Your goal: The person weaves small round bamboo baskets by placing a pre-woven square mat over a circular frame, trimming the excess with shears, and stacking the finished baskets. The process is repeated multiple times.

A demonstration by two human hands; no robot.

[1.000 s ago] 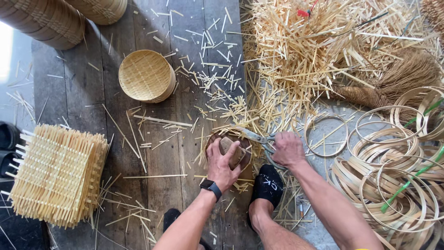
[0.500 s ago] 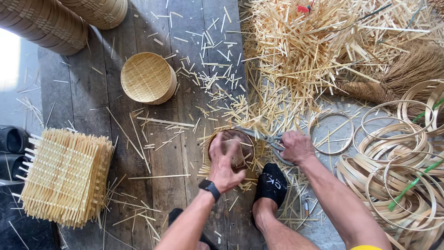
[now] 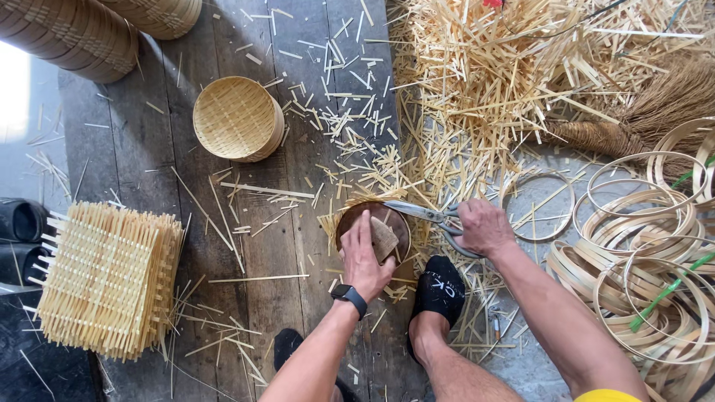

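My left hand (image 3: 366, 257) presses flat, fingers spread, on 1 round wooden disc (image 3: 393, 221); my right hand (image 3: 482, 227) grips the scissors (image 3: 418, 212) at its rim.

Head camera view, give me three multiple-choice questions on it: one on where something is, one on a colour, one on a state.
1. Where is the finished round woven basket?
A. on the plank floor, up-left of the hands
B. on the person's lap
C. atop the hoops

2. What colour is the sock?
A. white
B. black
C. red

3. What is the right hand doing?
A. resting open
B. gripping scissors
C. holding a broom

Answers: 1 A, it sits on the planks; 2 B, the sock is black; 3 B, fingers close on the scissor handles at the round disc that the left hand presses.
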